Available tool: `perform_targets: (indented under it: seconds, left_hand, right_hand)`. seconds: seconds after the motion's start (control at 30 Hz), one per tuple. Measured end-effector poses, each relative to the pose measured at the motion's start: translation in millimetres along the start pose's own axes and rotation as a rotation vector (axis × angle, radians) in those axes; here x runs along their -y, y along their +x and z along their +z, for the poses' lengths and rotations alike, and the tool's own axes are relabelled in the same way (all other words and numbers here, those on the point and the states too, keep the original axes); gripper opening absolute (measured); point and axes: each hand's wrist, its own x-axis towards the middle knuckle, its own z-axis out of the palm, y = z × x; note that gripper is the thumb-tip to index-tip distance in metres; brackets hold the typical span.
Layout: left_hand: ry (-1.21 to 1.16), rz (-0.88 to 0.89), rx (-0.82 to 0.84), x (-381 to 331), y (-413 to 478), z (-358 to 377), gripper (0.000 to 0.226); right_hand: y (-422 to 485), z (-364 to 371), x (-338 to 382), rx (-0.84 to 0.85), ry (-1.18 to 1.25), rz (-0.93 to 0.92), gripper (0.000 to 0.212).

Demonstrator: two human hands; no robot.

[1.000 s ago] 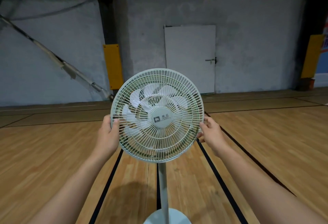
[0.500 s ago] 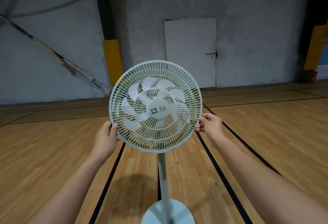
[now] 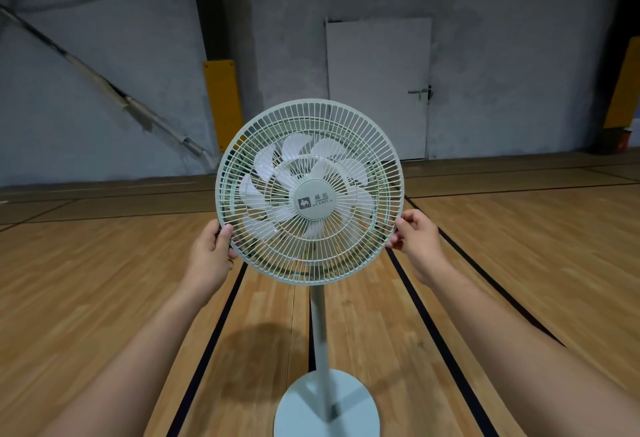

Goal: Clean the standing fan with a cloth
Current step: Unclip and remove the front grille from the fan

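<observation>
Hands, left hand (image 3: 211,256) and right hand (image 3: 420,241), grip the standing fan's front grille (image 3: 310,191) by its rim; even, steady pulling should free it squarely.

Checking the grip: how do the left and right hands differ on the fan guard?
The left hand holds the lower-left rim, thumb laid over the front wires; the right hand pinches the lower-right rim with curled fingertips. Both grip the fan guard at its lower sides.

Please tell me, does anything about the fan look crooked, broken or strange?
Nothing looks broken: the fan stands upright on its base. The left hand and right hand grip the grille rim. One odd point: no cloth is in view.
</observation>
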Motion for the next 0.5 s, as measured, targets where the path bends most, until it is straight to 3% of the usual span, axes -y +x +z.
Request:
perform_targets:
  seconds: [0.5]
  left_hand:
    - [-0.002,0.005,0.077,-4,-14,40,0.022]
  right_hand:
    - [-12,-53,-15,-0.058,-0.046,-0.011,0.018]
